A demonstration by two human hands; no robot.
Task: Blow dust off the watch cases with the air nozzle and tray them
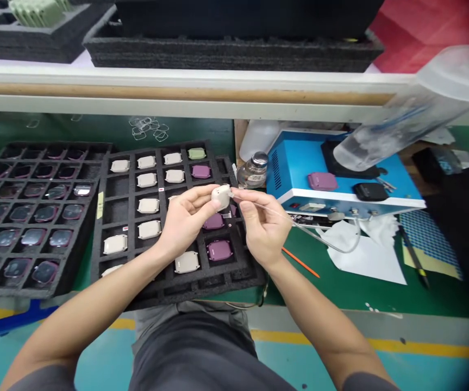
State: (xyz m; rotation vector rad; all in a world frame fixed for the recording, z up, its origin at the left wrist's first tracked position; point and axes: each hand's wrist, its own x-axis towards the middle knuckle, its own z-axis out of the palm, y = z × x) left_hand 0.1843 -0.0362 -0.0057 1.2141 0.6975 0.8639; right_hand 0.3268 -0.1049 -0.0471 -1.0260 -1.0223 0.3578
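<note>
**Cream watch case held between our two hands, a thin tube at its edge**

We hold a cream watch case (220, 197) above the middle foam tray (95, 239); taking the case as our clock's centre, we place everything else around it. Our left hand (187, 220) comes from eight o'clock, its fingers closed on the case and the thumb lying along its lower side. Our right hand (264, 228) comes from four o'clock, its fingers pinched together on a thin tube (275, 210). The tube's tip is at the case's three o'clock edge; we cannot tell whether it goes in. From our grip the tube loops to the front of a blue box (295, 163) between two and three o'clock.

The middle tray spreads mostly from six to eleven o'clock, with more cream cases in its compartments, a green case (197, 153) at eleven and a purple case (219, 251) at six. At nine o'clock, well apart from our hands, a second foam tray (73, 271) bears rows of dark glossy screens. Thin rings (148, 127) lie loose at ten o'clock.

A metal-lidded jar (254, 171) stands at two o'clock beside the box. On the green tabletop (340, 290), we see an orange stick (301, 263) at four o'clock and white paper (373, 260) between three and four.
</note>
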